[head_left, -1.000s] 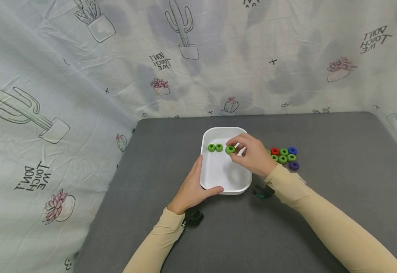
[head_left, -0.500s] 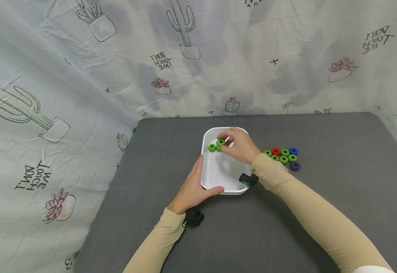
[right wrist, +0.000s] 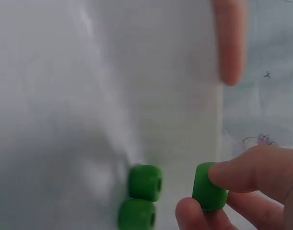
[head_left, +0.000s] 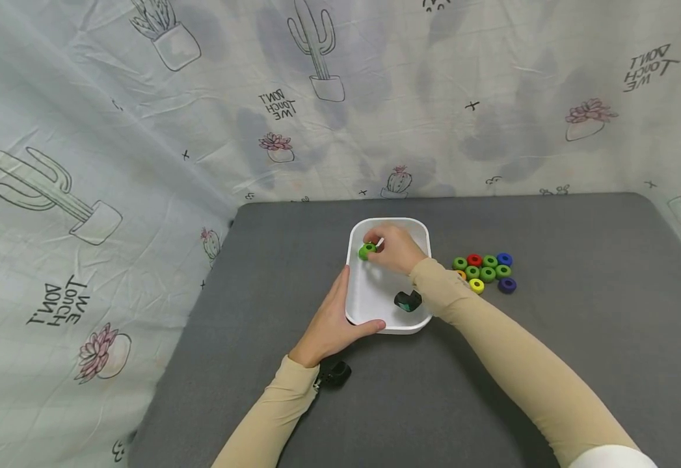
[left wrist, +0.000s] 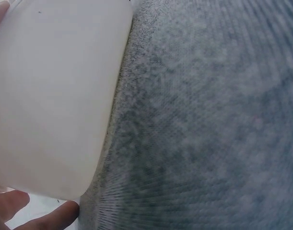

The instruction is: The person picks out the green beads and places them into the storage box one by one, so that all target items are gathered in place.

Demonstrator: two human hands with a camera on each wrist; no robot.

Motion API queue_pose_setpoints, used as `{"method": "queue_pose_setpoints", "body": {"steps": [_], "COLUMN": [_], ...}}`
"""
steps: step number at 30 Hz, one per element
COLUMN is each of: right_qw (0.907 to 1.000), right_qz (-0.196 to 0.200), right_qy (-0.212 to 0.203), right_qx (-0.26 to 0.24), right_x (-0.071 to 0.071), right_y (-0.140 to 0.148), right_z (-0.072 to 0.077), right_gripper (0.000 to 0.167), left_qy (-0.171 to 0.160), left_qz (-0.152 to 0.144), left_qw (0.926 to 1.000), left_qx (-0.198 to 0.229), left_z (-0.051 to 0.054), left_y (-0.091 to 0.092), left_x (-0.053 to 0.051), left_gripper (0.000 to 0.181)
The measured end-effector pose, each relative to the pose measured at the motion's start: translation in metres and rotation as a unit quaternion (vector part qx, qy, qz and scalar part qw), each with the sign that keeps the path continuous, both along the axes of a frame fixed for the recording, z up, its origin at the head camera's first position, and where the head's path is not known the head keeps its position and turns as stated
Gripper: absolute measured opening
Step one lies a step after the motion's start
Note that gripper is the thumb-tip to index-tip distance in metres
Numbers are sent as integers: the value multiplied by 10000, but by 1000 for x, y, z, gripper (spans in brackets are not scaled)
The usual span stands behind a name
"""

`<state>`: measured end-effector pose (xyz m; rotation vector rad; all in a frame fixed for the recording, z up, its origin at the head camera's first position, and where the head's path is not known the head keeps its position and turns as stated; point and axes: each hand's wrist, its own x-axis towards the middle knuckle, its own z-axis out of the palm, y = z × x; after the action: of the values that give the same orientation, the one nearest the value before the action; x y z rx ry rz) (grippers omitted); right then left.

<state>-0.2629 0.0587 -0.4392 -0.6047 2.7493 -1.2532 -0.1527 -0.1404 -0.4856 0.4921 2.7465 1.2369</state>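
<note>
In the head view, a white tray (head_left: 388, 320) stands on the grey table. My left hand (head_left: 330, 328) rests along its left wall and near corner, thumb on the near rim; the left wrist view shows the tray's outer side (left wrist: 55, 96) with fingertips at its edges. Inside the tray's upper left, my right hand (head_left: 395, 248) pinches a green bead (head_left: 367, 251) between thumb and fingers. The right wrist view shows this held bead (right wrist: 208, 188) beside two green beads (right wrist: 145, 182) lying in the tray, apart from it.
Right of the tray lies a group of beads: several green (head_left: 488, 274), a red one (head_left: 474, 260), a blue one (head_left: 505, 259), a dark blue one (head_left: 507, 285), a yellow one (head_left: 477, 286) and an orange one partly behind the sleeve. A printed curtain (head_left: 434, 97) hangs behind the table.
My right hand has moved left over the tray with the green bead still pinched. Its arm now uncovers the yellow and orange beads. The left hand has stayed at the tray.
</note>
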Motion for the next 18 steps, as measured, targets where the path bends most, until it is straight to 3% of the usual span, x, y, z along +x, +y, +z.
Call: {"method": "queue_pose_setpoints", "body": {"steps": [5,18], "right_qw": [9997,9955], "right_qz": [-13,357], "right_qy": [-137,280], "right_qx": [198,837], "right_x": [-2,-6], "right_y": [-2,-8], "right_z": [-5,-21], "right_gripper": [26,24], "left_qy": [18,86], "left_qz": [-11,-75], "left_qw": [10000,9999], "left_qx": [27,25], "left_z": [-1,0], "left_y": [1,1], "left_x": [0,0], "left_gripper": [131,130]}}
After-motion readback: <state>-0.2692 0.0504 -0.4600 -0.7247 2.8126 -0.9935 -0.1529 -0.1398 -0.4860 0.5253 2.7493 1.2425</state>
